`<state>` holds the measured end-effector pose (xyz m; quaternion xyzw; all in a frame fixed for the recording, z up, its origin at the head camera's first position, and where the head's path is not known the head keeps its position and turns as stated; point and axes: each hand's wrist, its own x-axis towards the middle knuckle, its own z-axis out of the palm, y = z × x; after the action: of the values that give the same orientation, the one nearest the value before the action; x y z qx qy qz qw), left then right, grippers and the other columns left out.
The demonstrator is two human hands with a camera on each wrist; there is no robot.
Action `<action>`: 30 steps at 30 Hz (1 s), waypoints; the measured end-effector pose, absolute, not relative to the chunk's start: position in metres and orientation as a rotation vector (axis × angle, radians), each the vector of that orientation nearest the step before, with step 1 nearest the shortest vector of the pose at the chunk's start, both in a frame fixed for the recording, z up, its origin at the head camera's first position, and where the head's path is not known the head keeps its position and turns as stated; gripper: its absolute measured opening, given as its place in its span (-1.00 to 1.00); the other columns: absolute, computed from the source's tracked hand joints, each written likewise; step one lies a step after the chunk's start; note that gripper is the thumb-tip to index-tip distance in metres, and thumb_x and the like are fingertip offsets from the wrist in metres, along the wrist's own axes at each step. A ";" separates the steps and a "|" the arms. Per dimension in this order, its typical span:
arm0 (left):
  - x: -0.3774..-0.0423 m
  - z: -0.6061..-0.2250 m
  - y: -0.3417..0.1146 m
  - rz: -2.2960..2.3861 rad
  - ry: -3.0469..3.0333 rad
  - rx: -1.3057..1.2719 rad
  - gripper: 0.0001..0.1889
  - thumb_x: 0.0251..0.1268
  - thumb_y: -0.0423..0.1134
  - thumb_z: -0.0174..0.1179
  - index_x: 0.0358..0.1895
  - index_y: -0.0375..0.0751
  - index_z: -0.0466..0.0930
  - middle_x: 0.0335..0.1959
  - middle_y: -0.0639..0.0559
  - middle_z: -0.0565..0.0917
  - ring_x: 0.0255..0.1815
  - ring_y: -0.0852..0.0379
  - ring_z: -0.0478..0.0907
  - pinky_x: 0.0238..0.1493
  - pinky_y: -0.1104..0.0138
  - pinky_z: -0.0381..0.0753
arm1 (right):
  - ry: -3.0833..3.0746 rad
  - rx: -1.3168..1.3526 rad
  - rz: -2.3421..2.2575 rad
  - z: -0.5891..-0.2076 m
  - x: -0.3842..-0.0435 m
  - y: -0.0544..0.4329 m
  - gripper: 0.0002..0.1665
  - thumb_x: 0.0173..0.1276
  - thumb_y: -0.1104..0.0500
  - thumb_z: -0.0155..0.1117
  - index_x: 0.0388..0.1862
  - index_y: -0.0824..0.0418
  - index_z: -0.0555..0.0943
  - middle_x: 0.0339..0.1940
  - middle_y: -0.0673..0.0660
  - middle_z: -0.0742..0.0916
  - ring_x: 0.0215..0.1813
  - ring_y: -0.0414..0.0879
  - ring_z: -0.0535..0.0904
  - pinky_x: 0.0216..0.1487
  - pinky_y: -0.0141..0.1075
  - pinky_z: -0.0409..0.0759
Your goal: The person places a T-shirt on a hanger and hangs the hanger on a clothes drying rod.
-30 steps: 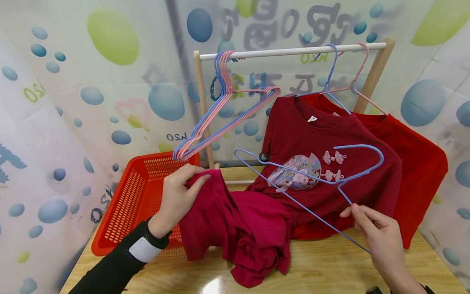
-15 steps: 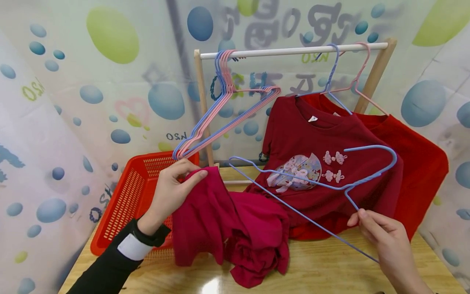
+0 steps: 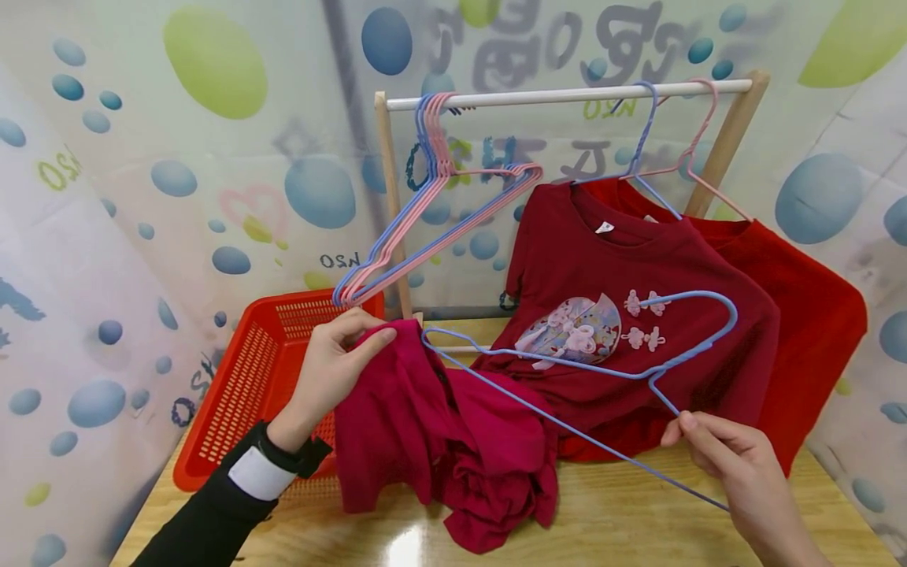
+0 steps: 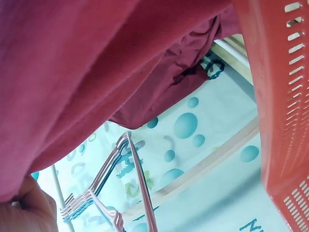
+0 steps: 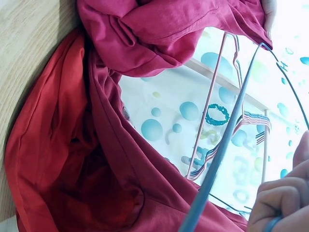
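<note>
In the head view, my left hand (image 3: pixel 329 382) pinches the upper edge of a magenta garment (image 3: pixel 386 433) between thumb and fingers. The cloth hangs down and bunches on the table; its kind cannot be told. My right hand (image 3: pixel 740 468) grips a blue wire hanger (image 3: pixel 686 356) near one shoulder. Its far end reaches the garment's edge, close beside my left fingertips; whether it touches the cloth is unclear. In the right wrist view, the hanger's bar (image 5: pixel 224 162) slants across towards the magenta cloth (image 5: pixel 145 38). Fabric (image 4: pixel 72 72) fills much of the left wrist view.
A red plastic basket (image 3: pixel 227 394) stands at the left. Behind, a rack with a white rail (image 3: pixel 546 98) bears several blue and pink hangers (image 3: pixel 432 185). A dark red T-shirt (image 3: pixel 638 260) and a brighter red garment (image 3: pixel 815 315) hang at its right. Below lies the wooden table (image 3: pixel 623 520).
My left hand has drawn the magenta garment slightly left. The hanger's far end has moved left and down to the garment's edge, while my right hand has shifted a little right and down.
</note>
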<state>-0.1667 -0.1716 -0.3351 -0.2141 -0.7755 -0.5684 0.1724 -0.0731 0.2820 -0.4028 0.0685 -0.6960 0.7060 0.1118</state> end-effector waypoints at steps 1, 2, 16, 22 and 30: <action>-0.167 -0.335 -0.171 -1.609 -2.197 -0.615 -0.93 0.49 -0.50 0.38 -0.15 -0.39 0.85 -0.28 0.10 0.74 -0.29 0.15 0.55 -0.25 0.37 0.50 | -2.054 0.205 2.073 -0.403 -0.073 0.282 -0.50 0.74 0.48 -0.04 -0.27 0.27 0.82 -0.60 0.12 0.34 -0.55 0.05 0.02 -0.40 -0.14 0.07; -0.167 -0.335 -0.171 -1.606 -2.196 -0.619 -0.93 0.49 -0.50 0.38 -0.15 -0.39 0.85 -0.27 0.09 0.75 -0.28 0.16 0.57 -0.24 0.37 0.51 | -2.070 0.199 2.069 -0.403 -0.074 0.282 -0.50 0.74 0.47 -0.03 -0.26 0.26 0.82 -0.59 0.11 0.35 -0.55 0.05 0.03 -0.40 -0.14 0.07; -0.164 -0.334 -0.168 -1.502 -2.222 -0.694 -0.91 0.37 -0.55 0.45 -0.19 -0.32 0.86 -0.24 -0.03 0.75 -0.21 0.14 0.60 -0.24 0.35 0.49 | -2.137 0.176 2.082 -0.405 -0.076 0.282 -0.50 0.77 0.42 -0.04 -0.24 0.25 0.82 -0.52 0.05 0.55 -0.55 0.08 0.08 -0.43 -0.11 0.06; -0.162 -0.335 -0.166 -1.521 -2.230 -0.761 -0.89 0.37 -0.57 0.44 -0.22 -0.30 0.85 -0.22 0.00 0.73 -0.13 0.14 0.63 -0.22 0.36 0.56 | -2.147 0.175 2.077 -0.407 -0.077 0.281 -0.49 0.78 0.41 -0.05 -0.25 0.23 0.82 -0.59 0.11 0.36 -0.56 0.08 0.06 -0.46 -0.11 0.06; -0.158 -0.334 -0.162 -1.437 -2.184 -0.897 -0.81 0.31 -0.62 0.45 -0.21 -0.26 0.87 -0.28 0.03 0.69 -0.22 0.15 0.56 -0.31 0.33 0.44 | -2.096 0.237 2.096 -0.410 -0.076 0.279 -0.49 0.76 0.46 -0.06 -0.24 0.25 0.82 -0.59 0.14 0.31 -0.54 0.08 0.06 -0.43 -0.12 0.08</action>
<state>-0.1584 -0.1618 -0.3342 -0.3187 -0.7761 -0.5108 0.1878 -0.0762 0.2792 -0.4103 0.0793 -0.7024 0.7023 0.0841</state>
